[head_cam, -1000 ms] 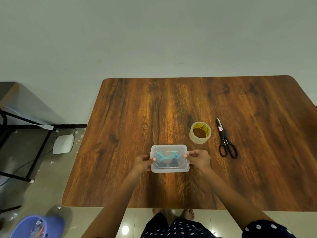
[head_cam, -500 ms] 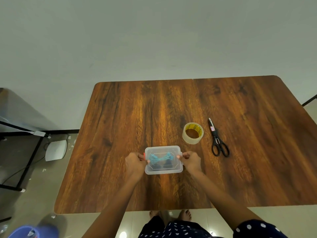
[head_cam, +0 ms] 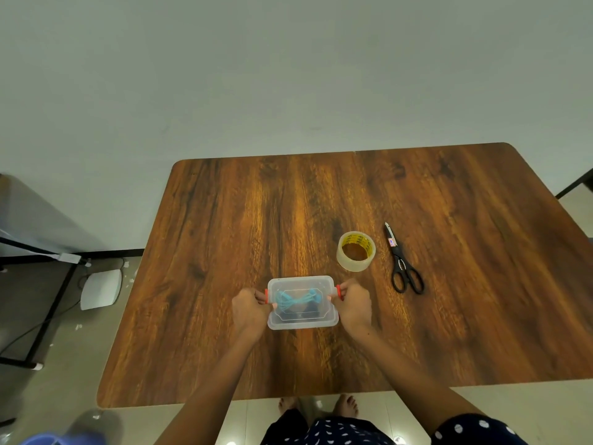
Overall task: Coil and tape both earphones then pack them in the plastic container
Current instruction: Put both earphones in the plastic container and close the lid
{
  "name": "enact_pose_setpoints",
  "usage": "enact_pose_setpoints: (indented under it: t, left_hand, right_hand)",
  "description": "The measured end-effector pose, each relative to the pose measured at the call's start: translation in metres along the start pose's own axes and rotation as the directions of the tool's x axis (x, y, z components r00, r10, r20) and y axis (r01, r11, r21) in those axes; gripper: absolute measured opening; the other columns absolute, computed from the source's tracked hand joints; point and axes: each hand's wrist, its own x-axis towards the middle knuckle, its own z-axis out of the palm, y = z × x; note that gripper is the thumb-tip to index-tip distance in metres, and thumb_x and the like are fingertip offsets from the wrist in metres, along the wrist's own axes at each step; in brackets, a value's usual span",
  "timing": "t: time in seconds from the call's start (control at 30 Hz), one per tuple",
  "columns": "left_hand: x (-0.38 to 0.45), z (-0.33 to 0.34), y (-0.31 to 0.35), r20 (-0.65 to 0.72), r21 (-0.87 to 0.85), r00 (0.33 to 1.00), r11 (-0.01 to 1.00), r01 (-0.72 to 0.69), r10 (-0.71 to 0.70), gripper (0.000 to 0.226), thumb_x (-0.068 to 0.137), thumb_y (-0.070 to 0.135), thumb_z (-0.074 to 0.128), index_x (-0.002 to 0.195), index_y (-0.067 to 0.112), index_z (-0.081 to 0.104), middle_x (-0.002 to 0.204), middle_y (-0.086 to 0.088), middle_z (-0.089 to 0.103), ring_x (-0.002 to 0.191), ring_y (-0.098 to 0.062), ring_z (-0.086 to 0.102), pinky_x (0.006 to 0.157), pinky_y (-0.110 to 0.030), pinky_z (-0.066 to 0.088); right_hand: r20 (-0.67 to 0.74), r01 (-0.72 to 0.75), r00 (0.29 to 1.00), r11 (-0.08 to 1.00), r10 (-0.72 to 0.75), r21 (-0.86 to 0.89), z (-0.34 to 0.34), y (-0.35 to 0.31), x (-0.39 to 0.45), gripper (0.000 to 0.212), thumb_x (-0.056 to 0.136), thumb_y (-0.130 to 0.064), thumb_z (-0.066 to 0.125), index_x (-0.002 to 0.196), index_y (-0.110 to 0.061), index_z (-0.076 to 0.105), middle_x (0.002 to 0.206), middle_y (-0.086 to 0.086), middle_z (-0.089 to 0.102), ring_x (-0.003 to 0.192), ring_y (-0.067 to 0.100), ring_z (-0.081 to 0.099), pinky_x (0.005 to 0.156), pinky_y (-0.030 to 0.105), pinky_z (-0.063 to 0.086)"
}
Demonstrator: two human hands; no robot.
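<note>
left hand [head_cam: 248, 311] and right hand [head_cam: 354, 305] pinch the lidded plastic container's [head_cam: 303, 317] red clips (blue earphones [head_cam: 296, 300] inside) on the table [head_cam: 224, 220].

— What was the bench [head_cam: 244, 220] made of?

— From my feed it looked like wood-grain laminate, smooth with a soft sheen. The plastic container [head_cam: 303, 321] I held was clear, slightly frosted plastic with red plastic clips.

— And the rest?

— The tape roll [head_cam: 355, 250] was glossy clear film. The scissors [head_cam: 401, 261] had bright metal blades and black plastic handles. The floor [head_cam: 64, 364] seemed to be glossy tile, the wall [head_cam: 288, 75] matt.
</note>
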Motion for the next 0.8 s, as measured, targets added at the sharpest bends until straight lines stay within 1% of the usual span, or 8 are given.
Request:
enact_pose_setpoints:
  t: [0.1, 0.27, 0.37, 0.53, 0.6, 0.67, 0.73, 0.8]
  left_hand:
    - [-0.001, -0.001, 0.001, -0.003, -0.001, 1.000, 1.000, -0.012, 0.012, 0.011, 0.075, 0.010, 0.078, 0.077, 0.008, 0.067, 0.070, 0.004, 0.060, 0.065, -0.012, 0.061, 0.050, -0.012, 0.040]
    - [-0.004, 0.000, 0.002, -0.018, 0.003, 1.000, 1.000, -0.010, 0.010, 0.011, 0.076, 0.009, 0.077, 0.076, 0.009, 0.066, 0.071, 0.005, 0.059, 0.065, -0.012, 0.059, 0.051, -0.011, 0.039]
    - [-0.005, 0.000, 0.003, -0.023, -0.004, 1.000, 1.000, -0.007, 0.007, 0.012, 0.077, 0.009, 0.076, 0.076, 0.010, 0.064, 0.071, 0.004, 0.059, 0.065, -0.011, 0.059, 0.051, -0.010, 0.039]
    - [-0.008, -0.003, -0.003, -0.016, -0.021, 0.997, 0.996, -0.082, 0.081, 0.011, 0.077, 0.009, 0.076, 0.076, 0.012, 0.066, 0.075, 0.003, 0.063, 0.070, -0.011, 0.062, 0.054, -0.008, 0.040]
    - [-0.006, -0.006, -0.009, 0.003, -0.011, 0.990, 0.990, -0.144, 0.144, 0.008, 0.078, 0.009, 0.075, 0.085, 0.009, 0.072, 0.084, -0.002, 0.069, 0.076, -0.011, 0.064, 0.061, -0.008, 0.044]
    - [-0.006, -0.010, -0.014, 0.061, 0.003, 0.976, 0.978, -0.209, 0.209, 0.021, 0.078, 0.008, 0.075, 0.098, 0.006, 0.072, 0.096, -0.003, 0.070, 0.082, -0.009, 0.064, 0.068, -0.009, 0.048]
    - [-0.006, -0.011, -0.018, 0.136, 0.030, 0.949, 0.956, -0.291, 0.284, 0.035, 0.077, 0.008, 0.075, 0.111, 0.008, 0.068, 0.110, -0.001, 0.064, 0.095, -0.011, 0.062, 0.077, -0.013, 0.051]
    - [-0.003, -0.011, -0.023, 0.201, 0.162, 0.885, 0.876, -0.454, 0.421, 0.044, 0.079, 0.010, 0.074, 0.121, 0.015, 0.063, 0.132, -0.003, 0.054, 0.119, -0.018, 0.054, 0.093, -0.025, 0.049]
  right_hand:
    - [-0.023, 0.005, 1.000, 0.998, -0.006, -0.065, 0.003, -0.003, -0.002, 0.018, 0.084, -0.021, 0.070, 0.098, -0.015, 0.060, 0.092, 0.000, 0.064, 0.074, 0.010, 0.060, 0.058, 0.012, 0.046]
    - [-0.033, 0.083, 0.995, 0.984, -0.089, -0.155, 0.005, -0.004, -0.003, 0.019, 0.085, -0.016, 0.069, 0.102, -0.012, 0.062, 0.097, 0.003, 0.064, 0.081, 0.013, 0.062, 0.072, 0.023, 0.057]
    - [-0.023, 0.113, 0.993, 0.980, -0.118, -0.165, 0.004, 0.000, -0.003, 0.022, 0.085, -0.017, 0.069, 0.105, -0.012, 0.062, 0.101, 0.003, 0.065, 0.083, 0.014, 0.062, 0.075, 0.026, 0.058]
    - [0.019, 0.251, 0.968, 0.962, -0.250, -0.107, -0.003, 0.010, -0.012, 0.039, 0.088, -0.018, 0.065, 0.126, -0.015, 0.055, 0.124, 0.002, 0.058, 0.105, 0.014, 0.059, 0.089, 0.026, 0.053]
    - [0.070, 0.342, 0.939, 0.931, -0.336, -0.127, -0.007, 0.017, -0.019, 0.042, 0.087, -0.020, 0.065, 0.127, -0.016, 0.054, 0.131, 0.000, 0.052, 0.112, 0.013, 0.055, 0.091, 0.020, 0.048]
    - [0.145, 0.460, 0.887, 0.868, -0.439, -0.186, -0.008, 0.026, -0.025, 0.037, 0.085, -0.026, 0.067, 0.121, -0.018, 0.060, 0.137, 0.000, 0.047, 0.117, 0.011, 0.050, 0.092, 0.013, 0.042]
    - [0.206, 0.524, 0.849, 0.827, -0.487, -0.203, -0.010, 0.034, -0.029, 0.038, 0.083, -0.032, 0.070, 0.118, -0.021, 0.063, 0.142, -0.001, 0.043, 0.126, 0.011, 0.044, 0.098, 0.015, 0.038]
    - [0.250, 0.555, 0.829, 0.793, -0.501, -0.253, -0.010, 0.038, -0.029, 0.040, 0.085, -0.033, 0.068, 0.123, -0.022, 0.061, 0.145, -0.002, 0.039, 0.132, 0.012, 0.037, 0.105, 0.019, 0.034]
